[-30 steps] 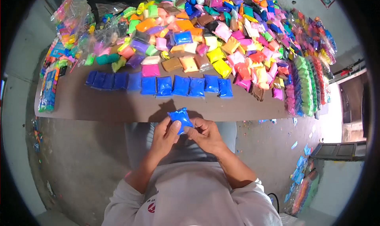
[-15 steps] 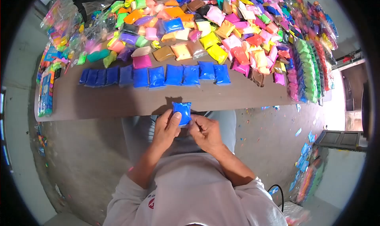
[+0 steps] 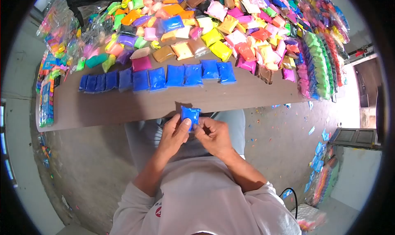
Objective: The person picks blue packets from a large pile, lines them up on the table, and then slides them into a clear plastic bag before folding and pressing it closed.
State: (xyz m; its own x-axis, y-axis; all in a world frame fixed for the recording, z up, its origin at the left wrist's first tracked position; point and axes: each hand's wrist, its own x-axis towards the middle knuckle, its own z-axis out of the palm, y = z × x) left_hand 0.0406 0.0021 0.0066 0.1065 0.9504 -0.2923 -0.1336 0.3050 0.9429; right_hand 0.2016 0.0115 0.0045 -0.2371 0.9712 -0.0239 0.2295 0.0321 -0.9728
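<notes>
Brown tabletop (image 3: 247, 93) stretches wide before you, its near edge crossing just ahead of your lap; over its far half spreads a deep heap of small packets (image 3: 212, 37), orange, yellow, pink, green, purple and blue, lying at all angles and overlapping. To the right of that heap run long clear bundles (image 3: 317, 66), light green, pink and red among them; at the far left, a black bag (image 3: 90, 2) lies against crumpled clear plastic. Nearer you, a row of blue packets (image 3: 175, 75) lies side by side, in front of the heap; eleven show.

Your left hand (image 3: 175, 132) grips one more blue packet (image 3: 190, 116) — thumb pressed on its front, fingers curled behind; your right hand (image 3: 216, 136) has thumb and forefinger pinched at its lower right edge, the other fingers bent inward. You have that packet raised between both hands, roughly upright by the table's near edge — well apart from the row.
</notes>
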